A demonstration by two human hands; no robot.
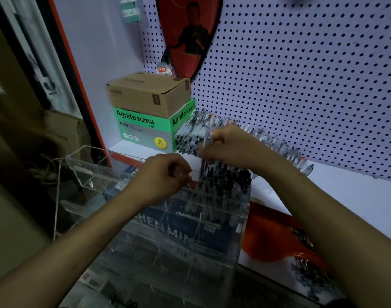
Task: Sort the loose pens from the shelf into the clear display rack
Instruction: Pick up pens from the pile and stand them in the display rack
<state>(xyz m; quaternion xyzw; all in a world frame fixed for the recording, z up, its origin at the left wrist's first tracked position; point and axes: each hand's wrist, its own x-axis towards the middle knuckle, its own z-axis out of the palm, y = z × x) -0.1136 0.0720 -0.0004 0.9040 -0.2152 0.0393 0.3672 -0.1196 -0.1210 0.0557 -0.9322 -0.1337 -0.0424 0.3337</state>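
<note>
A long row of loose pens (pixel 276 143) lies on the white shelf (pixel 350 196) against the pegboard. My right hand (pixel 230 145) grips one clear pen (pixel 207 134), held nearly upright above the clear display rack (pixel 159 245). One rear right compartment of the rack holds several dark pens (pixel 225 183) standing on end. My left hand (pixel 165 176) hovers over the rack's top edge with fingers curled; whether it pinches anything is unclear.
A brown carton (pixel 147 94) sits on a green Agnite box (pixel 143 127) at the shelf's left end. A red racket-shaped case (pixel 190 34) hangs on the pegboard (pixel 301 74). Something red (pixel 272 236) lies right of the rack.
</note>
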